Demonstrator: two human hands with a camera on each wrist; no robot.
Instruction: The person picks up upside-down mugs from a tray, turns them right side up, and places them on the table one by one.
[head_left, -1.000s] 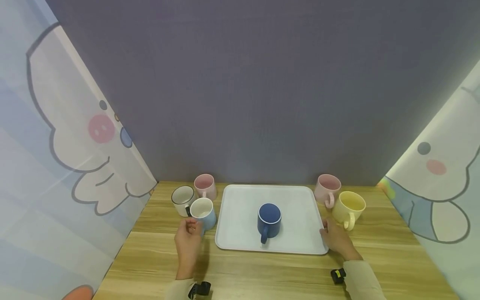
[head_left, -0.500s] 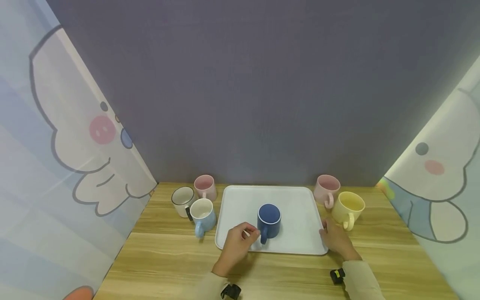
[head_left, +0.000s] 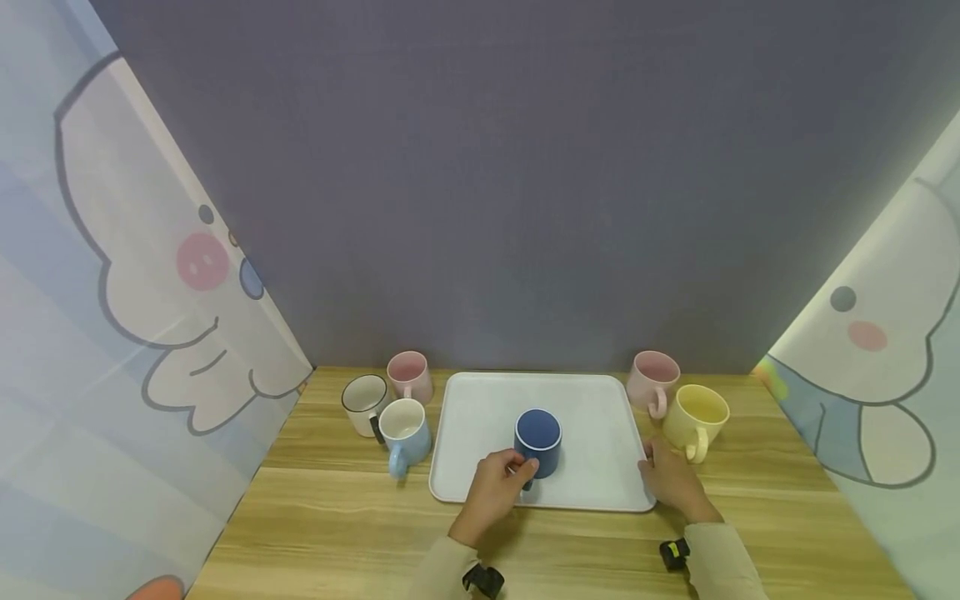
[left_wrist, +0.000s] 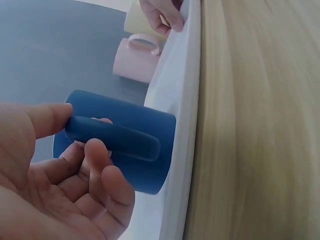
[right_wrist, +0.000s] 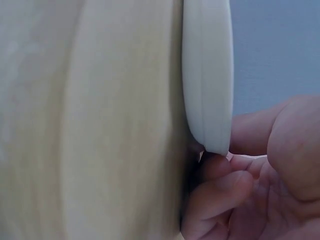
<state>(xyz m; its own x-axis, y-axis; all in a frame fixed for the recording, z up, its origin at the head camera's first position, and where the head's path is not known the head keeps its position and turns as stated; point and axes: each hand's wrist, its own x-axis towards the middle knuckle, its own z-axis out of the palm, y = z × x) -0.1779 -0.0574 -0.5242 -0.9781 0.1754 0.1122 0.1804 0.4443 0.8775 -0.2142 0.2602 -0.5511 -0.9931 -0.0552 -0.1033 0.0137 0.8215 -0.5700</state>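
Note:
On a white rectangular tray (head_left: 476, 417) stands an upright dark blue mug (head_left: 547, 452) with its handle toward the front. My left hand (head_left: 493, 483) pinches that handle (left_wrist: 120, 139), thumb on its upper end and fingers curled on the other side. Over at the tray's right front corner, my right hand (head_left: 672, 482) grips the rim; in the right wrist view its thumb lies over the tray edge (right_wrist: 209, 75) and its fingers are curled beneath.
Left of the tray are a light blue mug (head_left: 407, 442), a white mug with a dark rim (head_left: 362, 398) and a pink mug (head_left: 411, 379). Another pink mug (head_left: 647, 385) and a yellow mug (head_left: 690, 425) stand by its right side. A grey wall (head_left: 480, 208) rises behind.
My left hand has left the light blue mug, moved right over the tray and taken hold of the dark blue mug's handle. The right hand stays at the tray's corner.

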